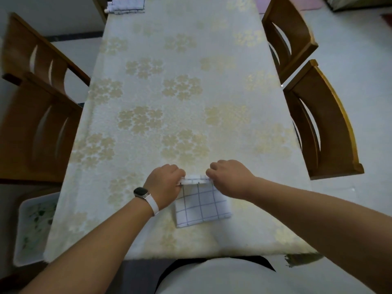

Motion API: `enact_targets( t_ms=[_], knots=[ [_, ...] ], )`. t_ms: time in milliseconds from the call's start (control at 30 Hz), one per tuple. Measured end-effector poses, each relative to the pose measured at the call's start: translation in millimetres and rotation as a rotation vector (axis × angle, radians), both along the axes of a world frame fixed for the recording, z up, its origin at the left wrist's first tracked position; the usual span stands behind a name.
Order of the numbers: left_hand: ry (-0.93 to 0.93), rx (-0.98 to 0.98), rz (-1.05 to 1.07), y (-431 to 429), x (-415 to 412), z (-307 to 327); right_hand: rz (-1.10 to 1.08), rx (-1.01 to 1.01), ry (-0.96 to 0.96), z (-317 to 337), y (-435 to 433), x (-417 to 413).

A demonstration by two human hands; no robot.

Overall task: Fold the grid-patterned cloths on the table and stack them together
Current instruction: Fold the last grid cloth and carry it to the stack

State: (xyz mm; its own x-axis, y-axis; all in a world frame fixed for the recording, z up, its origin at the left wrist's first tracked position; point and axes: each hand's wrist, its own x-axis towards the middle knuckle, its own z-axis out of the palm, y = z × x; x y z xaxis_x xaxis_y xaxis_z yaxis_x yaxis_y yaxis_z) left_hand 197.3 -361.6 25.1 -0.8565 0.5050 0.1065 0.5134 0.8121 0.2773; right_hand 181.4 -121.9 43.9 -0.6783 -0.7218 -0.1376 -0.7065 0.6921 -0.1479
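Observation:
A white grid-patterned cloth [201, 205] lies folded small near the table's front edge. Its far edge is lifted into a thick fold. My left hand [164, 184] pinches that far edge at its left corner, and a watch sits on that wrist. My right hand [230, 177] pinches the same edge at its right corner. Far away, at the table's back left corner, rests a second folded pale cloth [126, 4].
The table [180, 92] carries a cream cloth with gold flowers. Two wooden chairs [36, 115] stand on the left, two more [324, 124] on the right. A white tray [35, 225] with a green pattern sits low at the front left.

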Motion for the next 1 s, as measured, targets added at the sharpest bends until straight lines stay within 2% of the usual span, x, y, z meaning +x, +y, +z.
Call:
enact_targets(
  t_ms=[100, 200, 233, 333, 400, 533, 700, 833, 1000],
  knots=[
    [0.041, -0.028, -0.008, -0.4, 20.9, -12.6, 0.055, 0.008, 0.017, -10.8, 4.1, 26.5],
    [-0.068, -0.003, 0.180, -1.5, 31.2, -25.0, 0.006, -0.054, -0.006, -20.0, 7.1, 45.1],
    [-0.159, 0.047, 0.280, -1.4, 31.8, -26.8, -0.033, -0.076, -0.020, -22.6, 7.5, 47.3],
    [-0.623, 0.364, 0.583, 0.0, 29.8, -25.1, -0.178, -0.126, -0.063, -24.3, 5.4, 45.3],
    [-0.807, 0.514, 0.658, 1.1, 28.0, -28.5, -0.298, -0.144, -0.108, -20.7, 3.1, 37.3],
    [-0.880, 0.497, 0.678, 8.5, 26.2, -33.4, -0.490, -0.187, -0.243, -14.2, 0.3, 15.1],
    [-0.900, 0.400, 0.642, 11.5, 17.8, -42.9, -0.603, -0.181, -0.357, -21.0, -2.0, -15.3],
    [-0.892, 0.351, 0.587, 12.5, 15.1, -49.2, -0.631, -0.204, -0.410, -27.8, -3.7, -30.2],
    [-0.811, 0.286, 0.577, 9.7, 18.7, -55.9, -0.564, -0.248, -0.448, -30.8, 4.8, -31.8]
  ],
)
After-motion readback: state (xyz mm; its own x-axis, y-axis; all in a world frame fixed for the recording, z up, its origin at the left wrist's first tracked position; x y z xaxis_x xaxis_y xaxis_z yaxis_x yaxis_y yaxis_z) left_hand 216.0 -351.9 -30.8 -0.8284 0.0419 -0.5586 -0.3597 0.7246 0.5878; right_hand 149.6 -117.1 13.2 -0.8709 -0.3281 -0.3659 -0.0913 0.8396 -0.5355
